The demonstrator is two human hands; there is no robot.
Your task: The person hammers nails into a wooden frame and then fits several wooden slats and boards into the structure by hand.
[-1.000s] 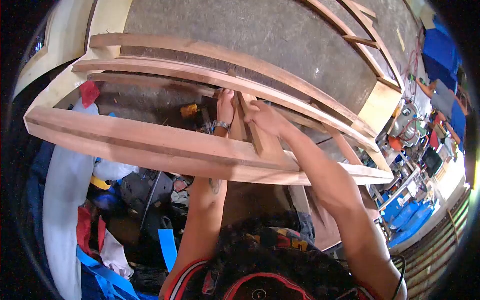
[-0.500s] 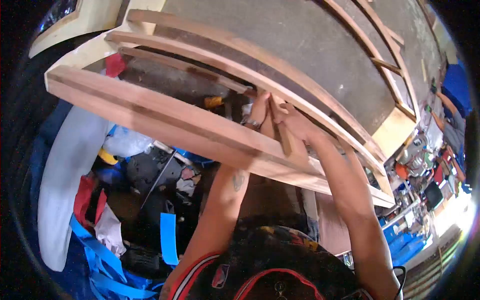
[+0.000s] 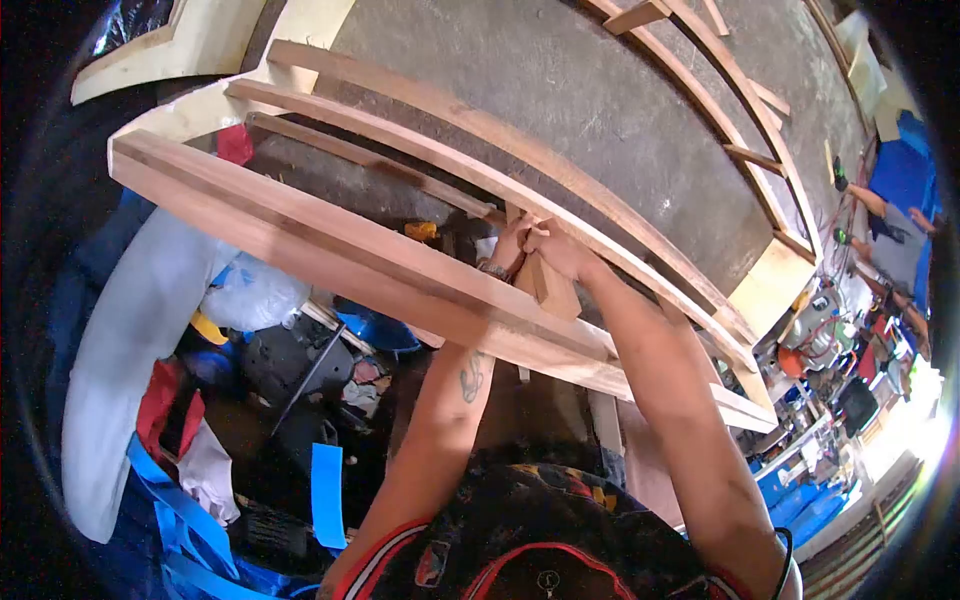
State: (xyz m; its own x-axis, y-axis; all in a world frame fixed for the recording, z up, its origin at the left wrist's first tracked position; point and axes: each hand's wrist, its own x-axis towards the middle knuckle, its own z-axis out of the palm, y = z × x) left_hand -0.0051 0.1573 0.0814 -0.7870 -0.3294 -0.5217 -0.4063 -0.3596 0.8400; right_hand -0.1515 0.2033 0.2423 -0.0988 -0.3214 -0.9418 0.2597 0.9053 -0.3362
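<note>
A long wooden frame (image 3: 330,235) with several lengthwise slats lies across the view in front of me. Between its thick front rail and a middle slat (image 3: 430,150) is a short wooden block (image 3: 556,292), set crosswise. My right hand (image 3: 562,250) is closed over the block's far part, thumb bent towards the left hand. Wrapped around the same end from the left is my left hand (image 3: 512,243), a bracelet at its wrist. Both hands meet at the middle slat, so the block's far end is hidden.
Another slatted wooden frame (image 3: 760,150) lies on the concrete floor (image 3: 640,100). Below the front rail are a plastic bag (image 3: 255,295), blue straps (image 3: 328,495) and a pale curved panel (image 3: 130,370). A person (image 3: 895,235) and cluttered tools are at the right.
The block has turned, and more of its broad side shows. My right hand has drawn in closer against my left. The whole view has shifted slightly.
</note>
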